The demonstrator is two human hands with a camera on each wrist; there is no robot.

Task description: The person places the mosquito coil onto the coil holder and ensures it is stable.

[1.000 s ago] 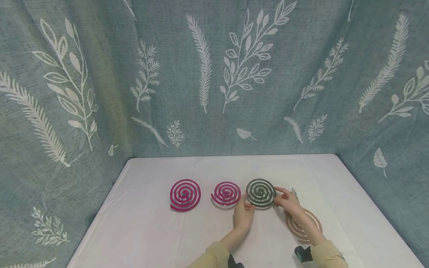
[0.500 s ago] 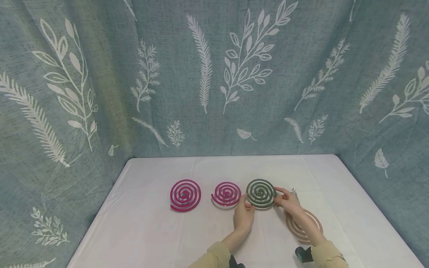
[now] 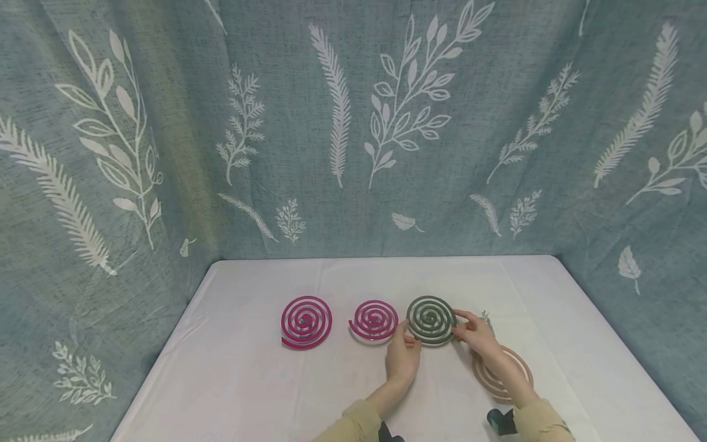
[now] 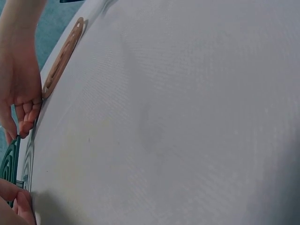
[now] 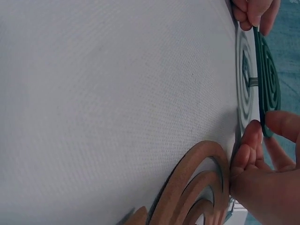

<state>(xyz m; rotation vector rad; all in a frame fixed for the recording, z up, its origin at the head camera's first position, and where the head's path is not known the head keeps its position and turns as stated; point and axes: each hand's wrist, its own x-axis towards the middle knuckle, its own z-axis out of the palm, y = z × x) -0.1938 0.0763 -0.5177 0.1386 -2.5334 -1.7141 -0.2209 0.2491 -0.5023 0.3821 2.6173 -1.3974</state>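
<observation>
A dark green mosquito coil (image 3: pixel 429 318) sits level above the white table on a small stand (image 5: pixel 253 82), with a gap beneath it. At its left edge, my left hand (image 3: pixel 403 359) pinches the rim between thumb and fingers. My right hand (image 3: pixel 479 336) pinches the opposite edge the same way. In the right wrist view the green coil (image 5: pixel 268 77) appears nearly edge-on between both hands. Partly under my right forearm lies a brown coil (image 3: pixel 527 365). Left of the green one are a smaller-looking pink coil (image 3: pixel 374 319) and another pink coil (image 3: pixel 305 320).
Just beyond my right hand lies a small silvery metal piece (image 3: pixel 486 319), partly hidden. A white cloth covers the table (image 3: pixel 221 368). Leaf-patterned blue-green curtains (image 3: pixel 353 123) hang behind it and along both sides.
</observation>
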